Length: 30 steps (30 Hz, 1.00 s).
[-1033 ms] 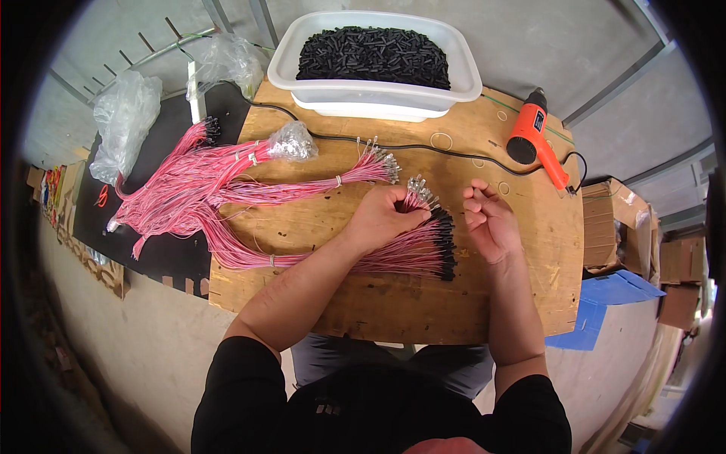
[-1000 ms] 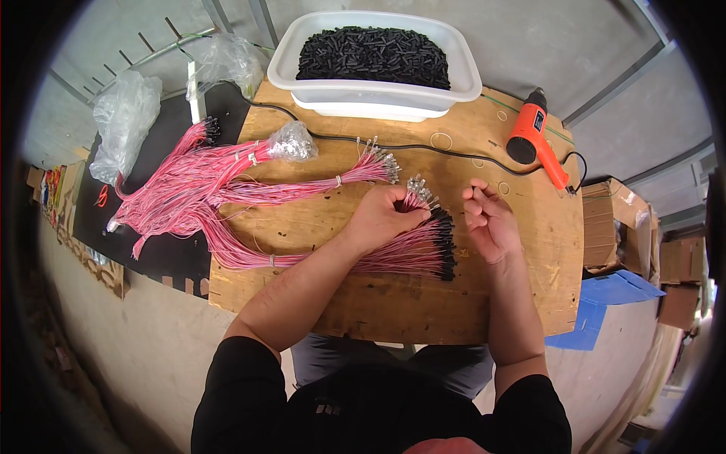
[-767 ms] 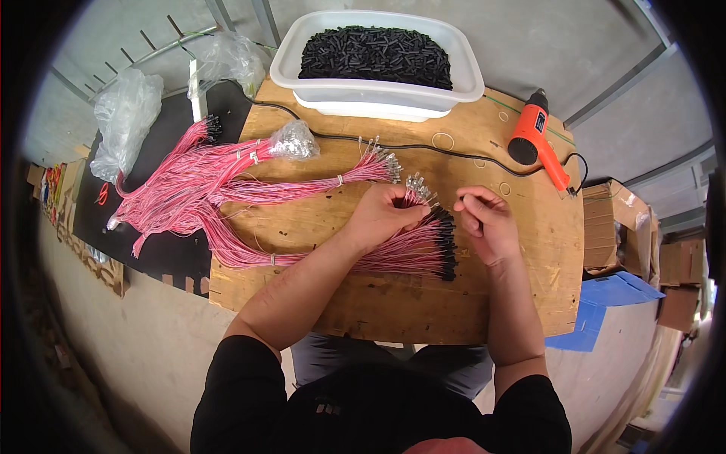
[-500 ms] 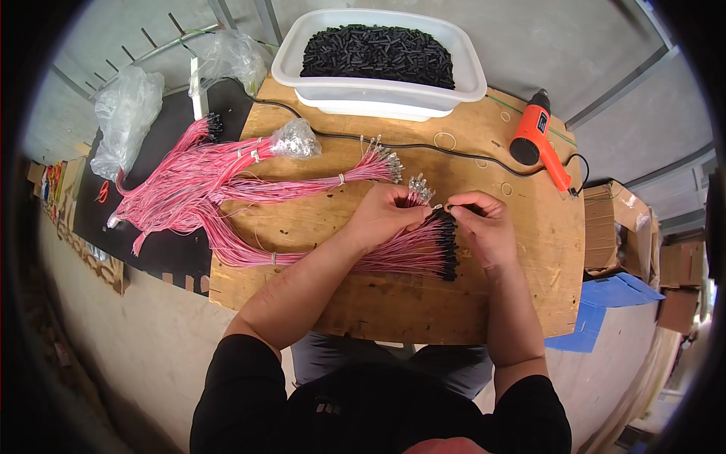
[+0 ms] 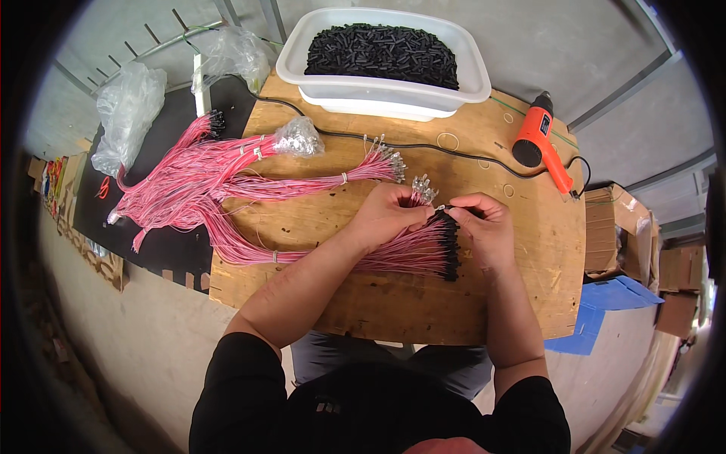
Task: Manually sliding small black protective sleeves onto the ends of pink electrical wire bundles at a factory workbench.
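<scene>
My left hand (image 5: 389, 218) is closed round a bunch of pink wires with bare metal terminals (image 5: 423, 189) sticking up past the fingers. One terminal juts from its thumb and fingertips toward my right hand (image 5: 485, 225). Thumb and forefinger of the right hand pinch a small black sleeve (image 5: 449, 206), its end right at that terminal; whether it is slipped on is too small to tell. Under both hands fans a bundle of pink wires (image 5: 401, 253), their ends covered with black sleeves (image 5: 451, 253).
A white tub (image 5: 478, 89) of loose black sleeves (image 5: 382, 57) stands at the back. An orange heat gun (image 5: 538, 140) lies at the right, its black cord (image 5: 393, 144) crossing the table (image 5: 529, 287). More pink wire bundles (image 5: 181, 178) and plastic bags (image 5: 128, 113) are on the left.
The black sleeve in my right fingers has come closer to the terminal held by my left hand. My left hand keeps its grip on the wires.
</scene>
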Each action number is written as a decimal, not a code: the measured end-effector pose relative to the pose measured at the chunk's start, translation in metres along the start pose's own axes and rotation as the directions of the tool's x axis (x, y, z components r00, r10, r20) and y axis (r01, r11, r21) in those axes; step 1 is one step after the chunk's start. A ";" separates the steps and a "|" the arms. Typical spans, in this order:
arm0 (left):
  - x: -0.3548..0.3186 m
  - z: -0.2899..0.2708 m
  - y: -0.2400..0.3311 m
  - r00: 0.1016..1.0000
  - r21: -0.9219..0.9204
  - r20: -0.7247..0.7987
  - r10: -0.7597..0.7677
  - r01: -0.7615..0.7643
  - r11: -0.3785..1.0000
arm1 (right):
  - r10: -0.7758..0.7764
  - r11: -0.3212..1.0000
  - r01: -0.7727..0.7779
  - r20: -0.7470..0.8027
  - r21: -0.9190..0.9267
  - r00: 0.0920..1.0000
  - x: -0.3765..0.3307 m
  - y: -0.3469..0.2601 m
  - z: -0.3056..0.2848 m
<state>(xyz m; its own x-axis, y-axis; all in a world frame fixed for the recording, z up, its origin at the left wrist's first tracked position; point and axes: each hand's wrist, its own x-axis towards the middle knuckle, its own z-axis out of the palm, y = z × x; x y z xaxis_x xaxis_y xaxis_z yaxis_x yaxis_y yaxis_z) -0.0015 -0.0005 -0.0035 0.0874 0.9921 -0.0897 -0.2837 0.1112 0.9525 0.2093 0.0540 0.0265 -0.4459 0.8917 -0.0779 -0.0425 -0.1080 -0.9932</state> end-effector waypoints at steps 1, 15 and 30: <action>0.000 0.000 0.000 1.000 -0.006 -0.001 -0.005 0.005 1.000 | 0.004 1.000 -0.005 -0.004 -0.010 1.000 0.000 0.001 -0.001; -0.002 0.003 0.007 1.000 0.079 0.002 0.018 -0.018 0.997 | -0.047 0.997 0.045 -0.026 -0.063 0.999 -0.001 0.000 0.005; 0.000 0.000 0.003 0.999 0.180 0.035 0.042 -0.047 0.982 | -0.031 0.994 0.033 0.027 -0.106 0.999 0.000 0.002 0.001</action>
<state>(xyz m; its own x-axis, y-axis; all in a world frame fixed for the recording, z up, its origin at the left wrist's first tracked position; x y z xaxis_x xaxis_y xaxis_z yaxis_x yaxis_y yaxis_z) -0.0028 -0.0005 -0.0003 0.1092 0.9932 -0.0396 -0.1108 0.0517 0.9925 0.2084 0.0532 0.0248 -0.4685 0.8823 -0.0450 0.0378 -0.0309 -0.9988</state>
